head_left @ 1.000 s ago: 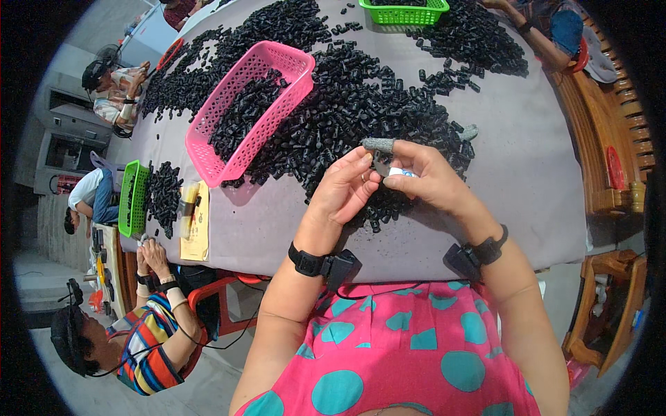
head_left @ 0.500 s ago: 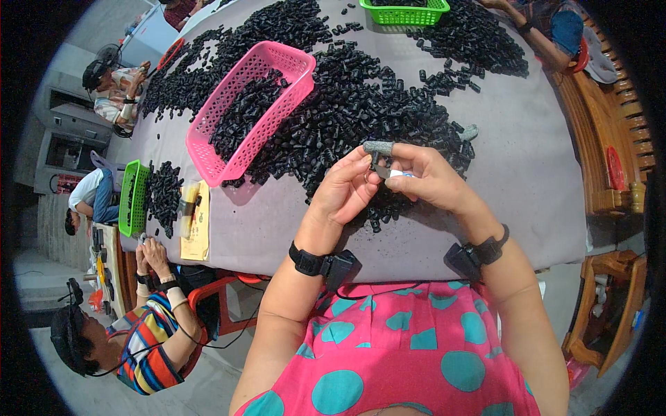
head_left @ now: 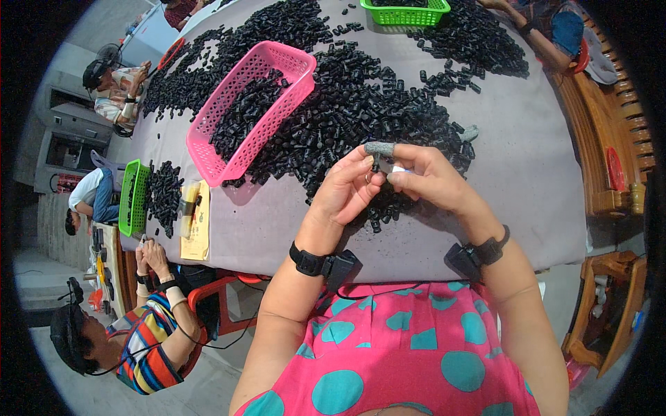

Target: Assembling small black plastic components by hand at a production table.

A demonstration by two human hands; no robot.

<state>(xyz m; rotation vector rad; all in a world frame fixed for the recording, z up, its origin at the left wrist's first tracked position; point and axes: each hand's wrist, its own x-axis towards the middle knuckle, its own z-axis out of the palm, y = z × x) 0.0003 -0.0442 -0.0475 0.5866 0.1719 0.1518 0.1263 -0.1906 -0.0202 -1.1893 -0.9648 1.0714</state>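
Observation:
My left hand is closed, its thumb and fingertips pinching a small black cylindrical part. Against it, my right hand is also closed, with a small white tool between thumb and fingers; most of the tool is hidden in the grip. A grey wrap covers the tip of my right index finger, which reaches over the black part. Both hands hover above the near edge of a large pile of black parts.
A pink basket lies tilted on the pile, with black parts inside. Green baskets stand at the far edge and the left. Yellow paper lies left on the grey tablecloth. A striped-sleeved person works at left.
My hands stay almost in place over the pile. The fingers have shifted slightly, and less of the white tool shows between my right thumb and fingers.

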